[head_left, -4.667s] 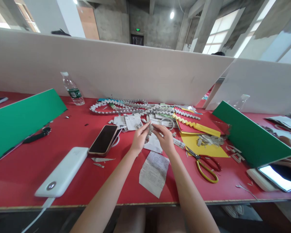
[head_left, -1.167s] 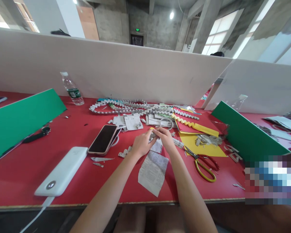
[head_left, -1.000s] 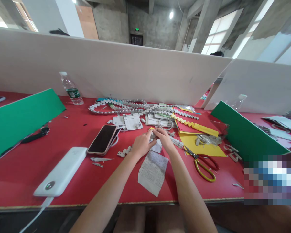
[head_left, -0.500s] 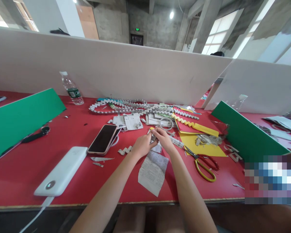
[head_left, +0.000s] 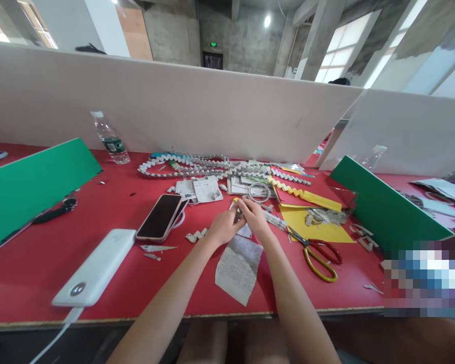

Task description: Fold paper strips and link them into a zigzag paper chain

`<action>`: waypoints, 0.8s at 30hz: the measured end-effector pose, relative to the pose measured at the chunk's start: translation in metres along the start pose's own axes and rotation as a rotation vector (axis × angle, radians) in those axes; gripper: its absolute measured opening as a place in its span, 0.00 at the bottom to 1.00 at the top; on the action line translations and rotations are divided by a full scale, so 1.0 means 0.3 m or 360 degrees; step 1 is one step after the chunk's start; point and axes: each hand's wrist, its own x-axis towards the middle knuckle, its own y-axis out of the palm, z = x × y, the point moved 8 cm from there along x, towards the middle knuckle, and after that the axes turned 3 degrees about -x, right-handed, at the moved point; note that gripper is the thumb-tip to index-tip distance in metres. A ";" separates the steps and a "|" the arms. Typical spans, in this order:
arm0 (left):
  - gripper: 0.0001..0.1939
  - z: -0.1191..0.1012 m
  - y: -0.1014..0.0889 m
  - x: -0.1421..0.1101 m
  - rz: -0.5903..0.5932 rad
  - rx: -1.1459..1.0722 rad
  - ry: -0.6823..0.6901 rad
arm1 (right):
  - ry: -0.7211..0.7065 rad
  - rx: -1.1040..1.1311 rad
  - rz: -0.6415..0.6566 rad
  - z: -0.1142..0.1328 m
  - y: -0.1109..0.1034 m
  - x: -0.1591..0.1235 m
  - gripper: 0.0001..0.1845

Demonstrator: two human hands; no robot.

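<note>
Above the red table (head_left: pixel 109 207), my left hand (head_left: pixel 223 226) and my right hand (head_left: pixel 255 218) meet with fingers closed around a small folded paper piece (head_left: pixel 235 200). Only a yellowish tip and a pale bit of it show; my fingers cover the rest. Under my wrists lies a torn printed paper sheet (head_left: pixel 238 273). Left of my hands is a short zigzag paper strip (head_left: pixel 196 235). Beyond them stretches a long folded-paper zigzag chain (head_left: pixel 163 173), along with a yellow zigzag strip (head_left: pixel 288 188) and a roll of clear tape (head_left: pixel 259 192).
Scissors (head_left: pixel 320 259) with red and yellow handles lie open at right, near yellow paper (head_left: pixel 318 232). On the left are a phone (head_left: pixel 160 217), a white power bank (head_left: pixel 96 268) and a water bottle (head_left: pixel 111 141). Green dividers (head_left: pixel 38 187) and a white partition (head_left: pixel 182 111) bound the table.
My hands stay together on the paper piece, with only slight finger movement. The whole view has shifted very slightly.
</note>
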 end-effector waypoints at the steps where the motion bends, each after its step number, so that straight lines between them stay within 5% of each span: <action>1: 0.23 0.001 0.002 0.001 0.0000 -0.0007 0.0000 | 0.0005 -0.0009 0.0012 -0.003 0.001 0.001 0.21; 24: 0.23 0.026 0.018 0.009 0.0033 0.0083 -0.0017 | 0.0056 -0.0092 -0.0017 -0.044 0.005 0.008 0.22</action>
